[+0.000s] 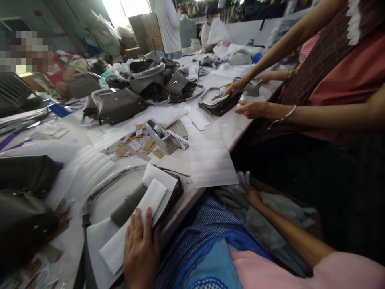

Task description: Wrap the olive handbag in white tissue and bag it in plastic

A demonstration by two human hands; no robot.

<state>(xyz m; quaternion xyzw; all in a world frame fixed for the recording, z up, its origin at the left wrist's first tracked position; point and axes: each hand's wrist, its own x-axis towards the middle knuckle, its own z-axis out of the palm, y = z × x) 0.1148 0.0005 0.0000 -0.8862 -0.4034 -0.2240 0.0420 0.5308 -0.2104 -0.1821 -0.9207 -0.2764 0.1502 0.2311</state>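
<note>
My left hand [141,249] lies flat, fingers stretched out, on a folded white foam strip [132,224]. The strip rests along a dark olive handbag [124,210], which lies on its side at the table edge with white sheet around it. A long strap [87,212] partly wrapped in clear plastic loops out to the left of the bag. Low on the right, my right hand [252,196] reaches below table level into a box of pale foam rolls [279,208]. Its fingers close around white rolls [243,177]; the fingertips are partly hidden.
A tape dispenser [162,138] stands beyond the bag, by scattered tan tags [148,145]. Dark bags [21,208] lie at left, more handbags [120,105] behind. A white foam sheet [212,160] overhangs the edge. At right, a co-worker's hands [249,108] handle another bag [219,102].
</note>
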